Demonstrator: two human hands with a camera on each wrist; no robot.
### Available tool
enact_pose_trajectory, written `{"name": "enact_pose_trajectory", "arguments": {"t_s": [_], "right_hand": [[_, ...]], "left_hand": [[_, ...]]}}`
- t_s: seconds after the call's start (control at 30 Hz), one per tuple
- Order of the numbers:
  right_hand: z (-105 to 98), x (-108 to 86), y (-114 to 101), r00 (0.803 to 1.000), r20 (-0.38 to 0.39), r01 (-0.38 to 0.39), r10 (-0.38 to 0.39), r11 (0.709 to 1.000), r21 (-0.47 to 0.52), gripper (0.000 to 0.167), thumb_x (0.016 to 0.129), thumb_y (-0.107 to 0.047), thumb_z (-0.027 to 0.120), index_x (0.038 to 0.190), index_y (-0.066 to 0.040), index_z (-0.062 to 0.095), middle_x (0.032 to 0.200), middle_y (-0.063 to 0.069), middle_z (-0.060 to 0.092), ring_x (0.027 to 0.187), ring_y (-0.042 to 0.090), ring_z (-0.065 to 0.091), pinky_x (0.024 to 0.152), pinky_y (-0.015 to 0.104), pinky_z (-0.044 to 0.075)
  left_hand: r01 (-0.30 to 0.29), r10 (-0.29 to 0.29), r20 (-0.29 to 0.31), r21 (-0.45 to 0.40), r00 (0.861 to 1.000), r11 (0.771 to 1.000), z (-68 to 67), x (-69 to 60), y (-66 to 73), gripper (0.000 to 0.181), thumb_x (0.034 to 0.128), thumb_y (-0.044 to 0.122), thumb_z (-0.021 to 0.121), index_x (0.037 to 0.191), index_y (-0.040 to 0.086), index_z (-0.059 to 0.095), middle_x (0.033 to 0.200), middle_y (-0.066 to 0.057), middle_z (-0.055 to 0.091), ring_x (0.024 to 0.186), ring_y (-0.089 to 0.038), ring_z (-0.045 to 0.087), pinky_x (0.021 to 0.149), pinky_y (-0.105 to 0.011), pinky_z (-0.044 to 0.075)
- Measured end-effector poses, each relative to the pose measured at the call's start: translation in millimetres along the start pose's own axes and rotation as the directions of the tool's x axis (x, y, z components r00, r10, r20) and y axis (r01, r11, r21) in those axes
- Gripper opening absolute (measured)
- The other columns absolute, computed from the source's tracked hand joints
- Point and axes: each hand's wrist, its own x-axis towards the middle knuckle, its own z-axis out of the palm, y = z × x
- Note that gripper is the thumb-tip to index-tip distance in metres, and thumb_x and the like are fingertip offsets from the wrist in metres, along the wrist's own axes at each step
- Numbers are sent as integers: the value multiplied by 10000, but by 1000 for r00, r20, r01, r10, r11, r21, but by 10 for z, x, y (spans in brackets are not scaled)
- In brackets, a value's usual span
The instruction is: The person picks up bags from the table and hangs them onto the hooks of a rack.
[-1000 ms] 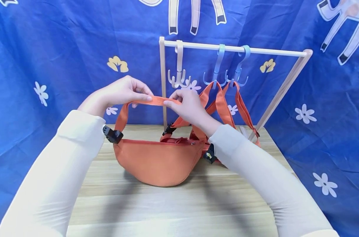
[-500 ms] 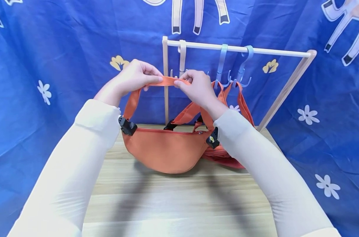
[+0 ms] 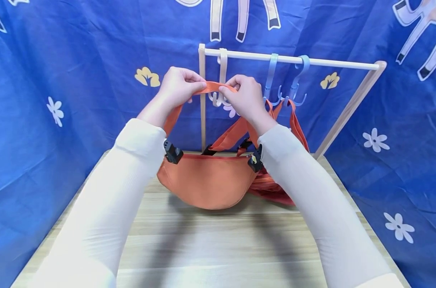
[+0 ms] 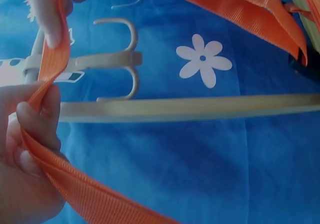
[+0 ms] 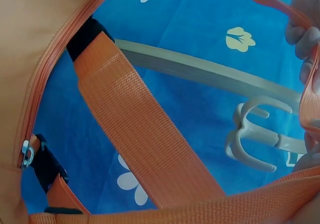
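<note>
An orange waist bag (image 3: pixel 208 182) hangs from its strap (image 3: pixel 213 87), zipper side up, above the tabletop. My left hand (image 3: pixel 180 88) pinches the strap between thumb and fingers. A short span to the right, my right hand (image 3: pixel 247 98) pinches the same strap. Just behind that span is a beige multi-prong hook (image 3: pixel 223 68), partly covered by the strap and right hand. In the right wrist view, the hook's prongs (image 5: pixel 250 129) are apart from the strap. The bag's zipper pull (image 5: pixel 27 154) shows there too.
A rack with a white rail (image 3: pixel 340 63) and wooden posts stands at the back. Two blue hooks (image 3: pixel 271 74) on it carry orange straps (image 3: pixel 297 124). Red-orange bags (image 3: pixel 271 188) lie behind my right forearm. Blue patterned cloth (image 3: pixel 106 92) surrounds the wooden table (image 3: pixel 218 248).
Both hands have risen and shifted right toward the beige hook, still pinching the strap. The waist bag has come up and to the right with them.
</note>
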Motion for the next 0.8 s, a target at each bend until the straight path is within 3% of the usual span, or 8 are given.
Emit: {"name": "enact_pose_trajectory", "arguments": {"t_s": [0.17,0.37,0.63,0.8], "right_hand": [[45,22,6,998,-46,-38,38,999,-9,225,907,-337,648,953,-119,678,762,48,602,629,190,565,548,287,464],[100,13,27,995,-77,-75,71,996,-50,214,911,-352,635,947,-143,669,775,24,610,650,160,575,559,278,457],[183,-19,118,994,-48,-98,96,994,-40,218,916,-355,627,950,-143,665,784,9,636,626,163,594,527,268,457],[226,-48,180,994,-41,-107,104,993,-59,212,916,-355,627,960,-152,667,775,32,611,617,171,538,480,244,389]], "left_hand": [[59,-59,-66,-1,996,998,104,12,22,275,921,300,630,1103,114,718,978,-55,674,648,-152,578,634,-254,493],[73,-72,-102,5,992,997,188,25,2,258,922,290,622,1081,117,728,923,-48,673,631,-147,591,610,-249,495],[70,-69,-76,13,995,997,237,-9,-85,259,921,291,626,1069,104,729,933,-63,674,601,-149,576,598,-252,486],[67,-66,-39,15,997,998,271,0,-176,256,927,281,619,1077,101,720,952,-69,674,613,-163,587,617,-257,491]]}}
